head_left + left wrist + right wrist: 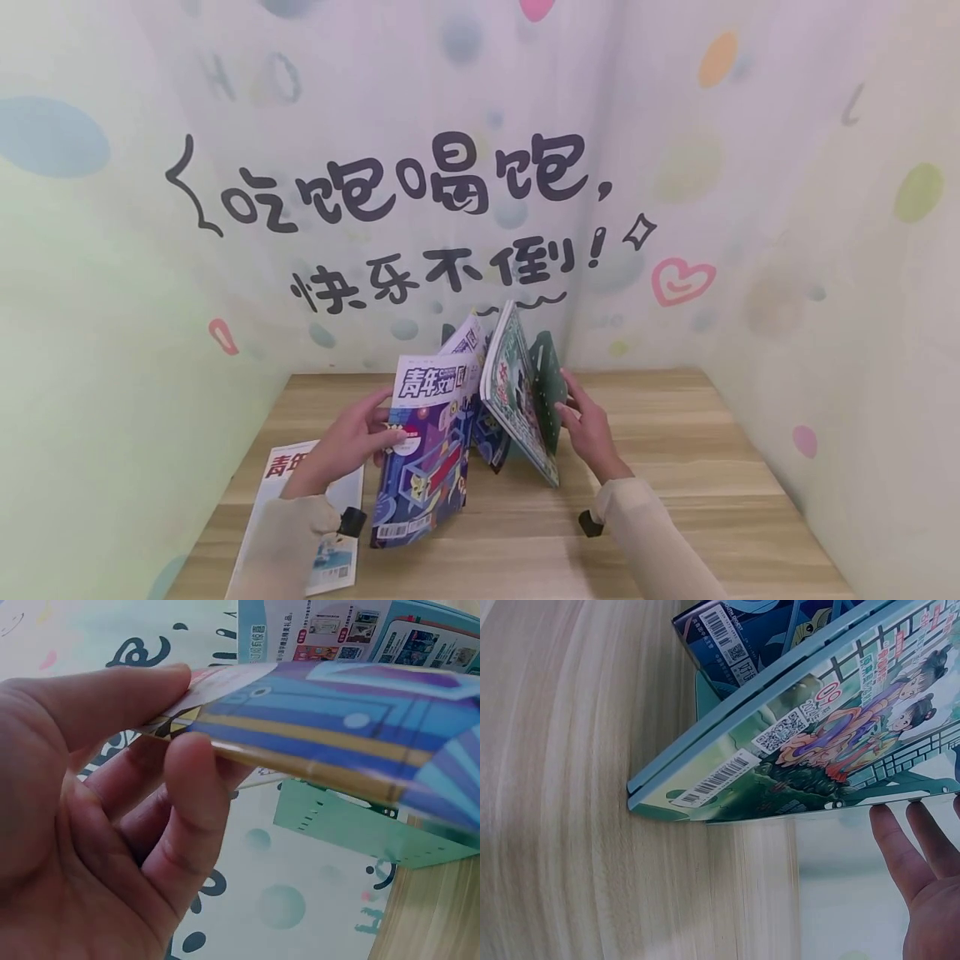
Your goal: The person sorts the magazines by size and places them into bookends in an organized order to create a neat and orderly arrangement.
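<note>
My left hand [348,442] pinches the left edge of a magazine [423,458] with a purple-blue cover, thumb on the front and fingers behind. That magazine is tilted upright, in front of the others. A green perforated bookend [551,383] stands behind, and its panel [360,825] shows below the held magazine in the left wrist view. Two green-covered magazines [517,392] lean in it, with another purple-blue magazine [731,645] beside them. My right hand [588,425] is at the bookend's right side, its extended fingertips [881,814] touching the edge.
A white magazine [341,500] with red title letters lies flat on the wooden table [645,433] at the left, partly under my left forearm. A pale printed curtain wall [450,83] rises behind the table and along both sides.
</note>
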### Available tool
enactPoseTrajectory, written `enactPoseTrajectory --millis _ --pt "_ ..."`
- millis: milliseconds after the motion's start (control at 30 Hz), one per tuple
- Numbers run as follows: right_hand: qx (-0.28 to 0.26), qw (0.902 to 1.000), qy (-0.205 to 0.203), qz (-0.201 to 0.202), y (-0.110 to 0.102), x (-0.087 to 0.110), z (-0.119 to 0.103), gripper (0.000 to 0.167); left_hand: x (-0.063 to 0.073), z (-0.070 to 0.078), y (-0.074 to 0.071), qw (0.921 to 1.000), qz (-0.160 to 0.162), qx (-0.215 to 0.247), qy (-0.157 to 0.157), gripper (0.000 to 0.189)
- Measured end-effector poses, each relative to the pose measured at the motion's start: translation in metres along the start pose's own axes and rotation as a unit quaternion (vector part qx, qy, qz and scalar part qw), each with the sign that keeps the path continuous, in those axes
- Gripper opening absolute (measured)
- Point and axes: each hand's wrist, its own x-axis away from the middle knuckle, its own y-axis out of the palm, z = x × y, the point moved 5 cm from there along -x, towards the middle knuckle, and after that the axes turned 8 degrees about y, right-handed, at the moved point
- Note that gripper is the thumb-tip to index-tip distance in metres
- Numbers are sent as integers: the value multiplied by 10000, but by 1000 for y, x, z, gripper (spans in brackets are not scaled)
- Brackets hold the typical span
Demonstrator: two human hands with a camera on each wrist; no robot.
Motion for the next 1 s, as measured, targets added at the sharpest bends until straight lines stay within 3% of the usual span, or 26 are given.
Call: enactPoseTrajectory --millis 567,1000 --pt "137 9999 -67 81 -1 2 -1 62 -18 -15 18 9985 495 194 164 62" --pt "169 9997 -146 105 0 2 -1 62 -27 -27 27 9945 964 406 4 61"
